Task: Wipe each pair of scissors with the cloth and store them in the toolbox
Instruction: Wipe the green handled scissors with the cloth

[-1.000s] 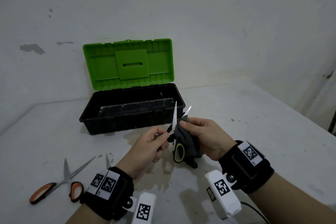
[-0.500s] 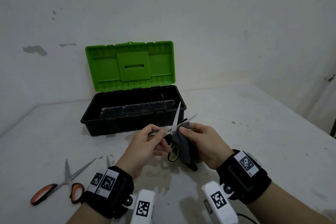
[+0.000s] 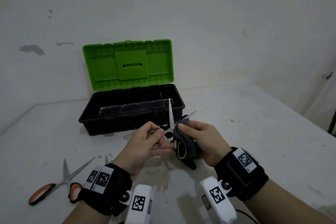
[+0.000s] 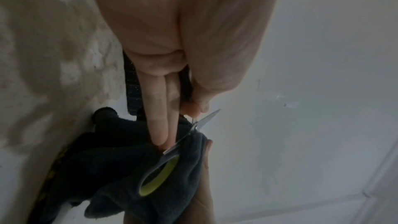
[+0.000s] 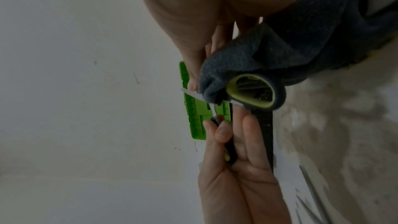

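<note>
- Since a second ago the hands and the black scissors with yellow-green handle lining [image 3: 172, 129] have sunk lower, closer to the white table [image 3: 254, 132], in front of the open black toolbox with its bright green lid [image 3: 127, 63].
- Blades spread in a V; the left hand [image 3: 145, 143] pinches one handle loop.
- The right hand [image 3: 200, 138] pinches the dark grey fleece cloth [image 3: 189, 143] against a blade.
- The right wrist view shows the other loop [image 5: 256, 91] free, beside the cloth.
- Orange-handled steel scissors [image 3: 54, 185] lie open on the table, left.

Head view from above, facing forward-down; both wrist views close, sharing the green-handled scissors [image 3: 179, 148]
</note>
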### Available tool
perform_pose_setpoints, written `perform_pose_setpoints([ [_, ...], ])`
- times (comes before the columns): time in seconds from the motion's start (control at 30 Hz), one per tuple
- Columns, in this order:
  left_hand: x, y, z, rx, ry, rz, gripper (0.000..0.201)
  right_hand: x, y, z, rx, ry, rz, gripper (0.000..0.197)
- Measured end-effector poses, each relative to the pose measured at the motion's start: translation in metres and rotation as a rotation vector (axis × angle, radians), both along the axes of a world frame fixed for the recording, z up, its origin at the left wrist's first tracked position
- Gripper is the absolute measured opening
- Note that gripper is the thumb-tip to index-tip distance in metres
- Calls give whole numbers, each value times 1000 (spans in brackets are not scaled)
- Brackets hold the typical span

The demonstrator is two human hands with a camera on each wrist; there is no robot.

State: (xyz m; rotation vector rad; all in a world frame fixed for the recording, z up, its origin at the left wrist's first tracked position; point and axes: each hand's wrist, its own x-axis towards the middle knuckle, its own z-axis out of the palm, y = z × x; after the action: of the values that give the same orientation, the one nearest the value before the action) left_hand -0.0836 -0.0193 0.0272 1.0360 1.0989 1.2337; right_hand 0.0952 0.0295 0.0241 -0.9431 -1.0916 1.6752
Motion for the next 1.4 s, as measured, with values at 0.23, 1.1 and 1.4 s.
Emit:
perform_pose_setpoints([
  [0.23,6,-3,-5,-77,-54,-30,12,-3,1,-1,-73,14,-15,11],
  [1.1,-5,4,-4,-21,100,7,18,-4,-4,4,-30,45,-33,23],
  [1.4,0,6,-7,6,184,-34,21,-8,-3,6,-96,44,-89,17],
])
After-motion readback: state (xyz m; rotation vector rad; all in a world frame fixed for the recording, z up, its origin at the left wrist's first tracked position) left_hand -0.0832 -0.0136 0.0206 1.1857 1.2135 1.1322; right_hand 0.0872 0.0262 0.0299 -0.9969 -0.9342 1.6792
